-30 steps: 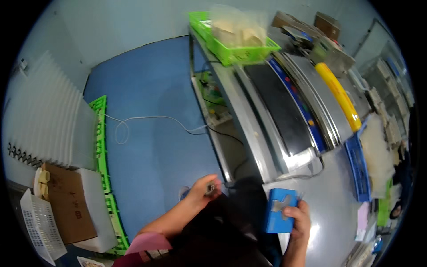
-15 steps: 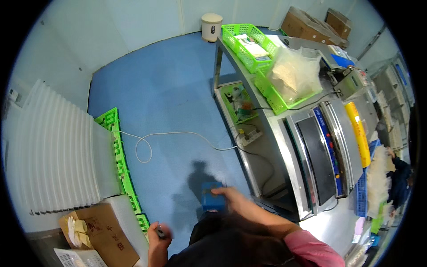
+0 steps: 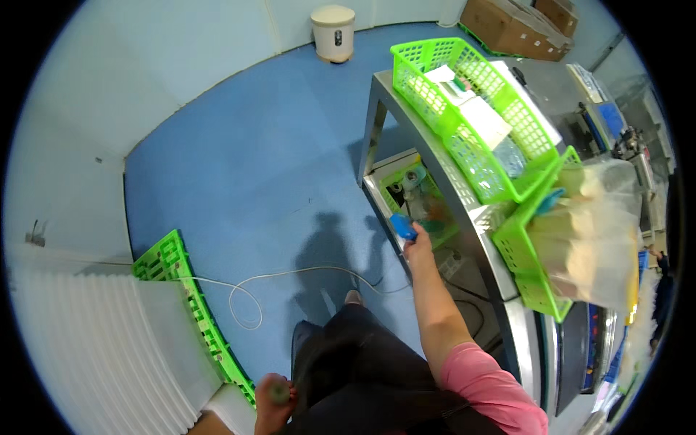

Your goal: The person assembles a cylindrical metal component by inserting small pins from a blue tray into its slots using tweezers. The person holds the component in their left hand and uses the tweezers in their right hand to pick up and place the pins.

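Observation:
My right hand [image 3: 418, 246] reaches forward beside the steel table, its fingers closed on a small blue box-like object [image 3: 403, 227]. Just past that object, on the table's lower shelf, a green basket [image 3: 448, 238] holds rolls and other small items. My left hand [image 3: 270, 403] hangs low near my left leg with its fingers curled. A blurred, dark greenish roundish thing [image 3: 279, 392] shows at that hand; I cannot make out what it is.
The steel table [image 3: 442, 170] on the right carries a green basket of papers [image 3: 500, 190] and another with plastic bags [image 3: 533, 268]. A white cable [image 3: 304, 269] crosses the blue floor. Stacked white corrugated sheets [image 3: 94, 348] stand by a green pallet [image 3: 205, 319]. A lidded bin [image 3: 333, 36] is behind.
I have moved forward along the table. My right hand has carried the blue object from before my body out towards the lower shelf. My left hand stays low.

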The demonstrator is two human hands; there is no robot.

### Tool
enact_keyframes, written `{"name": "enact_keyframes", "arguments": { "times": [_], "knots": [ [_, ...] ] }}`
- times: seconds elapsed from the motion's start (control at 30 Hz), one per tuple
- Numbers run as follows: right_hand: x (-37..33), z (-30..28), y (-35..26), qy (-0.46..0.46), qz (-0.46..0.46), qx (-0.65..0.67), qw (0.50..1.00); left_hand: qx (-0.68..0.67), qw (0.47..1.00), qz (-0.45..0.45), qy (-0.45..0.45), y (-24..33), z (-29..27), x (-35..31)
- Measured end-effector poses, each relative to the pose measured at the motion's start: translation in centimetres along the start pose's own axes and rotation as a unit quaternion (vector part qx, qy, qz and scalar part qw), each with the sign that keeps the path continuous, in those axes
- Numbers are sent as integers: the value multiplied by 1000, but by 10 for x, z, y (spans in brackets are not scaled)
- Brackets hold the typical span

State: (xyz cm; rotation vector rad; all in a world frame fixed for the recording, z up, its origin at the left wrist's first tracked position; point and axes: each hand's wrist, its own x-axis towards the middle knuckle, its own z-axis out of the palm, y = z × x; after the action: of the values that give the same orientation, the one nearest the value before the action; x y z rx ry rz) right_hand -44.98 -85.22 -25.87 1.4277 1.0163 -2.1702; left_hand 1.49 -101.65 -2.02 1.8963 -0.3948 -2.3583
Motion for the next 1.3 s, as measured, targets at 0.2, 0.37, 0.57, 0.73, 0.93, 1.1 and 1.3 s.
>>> {"name": "enact_keyframes", "arguments": {
  "times": [0.2, 0.37, 0.57, 0.73, 0.93, 1.1, 1.3],
  "knots": [
    [131, 56, -12, 95, -80, 106, 987, -80, 987, -63, 126, 77, 9, 127],
    [177, 61, 2, 87, -370, -597, 707, -55, 992, 38, 106, 120, 15, 205],
    [216, 51, -20, 157, -222, -203, 941, -14, 995, 10, 102, 143, 57, 221],
    [72, 14, 13, 59, -147, -363, 918, 44, 995, -52, 72, 153, 94, 163],
    [-162, -107, 83, -206, 45, -494, 844, 226, 964, -103, -95, 185, 157, 70],
    [-374, -175, 28, -172, 0, -320, 932, 343, 919, -66, -185, 182, 256, -32],
    [-442, -315, -56, 115, -221, -143, 958, 445, 841, -56, -304, 95, 329, -86]
  ]
}}
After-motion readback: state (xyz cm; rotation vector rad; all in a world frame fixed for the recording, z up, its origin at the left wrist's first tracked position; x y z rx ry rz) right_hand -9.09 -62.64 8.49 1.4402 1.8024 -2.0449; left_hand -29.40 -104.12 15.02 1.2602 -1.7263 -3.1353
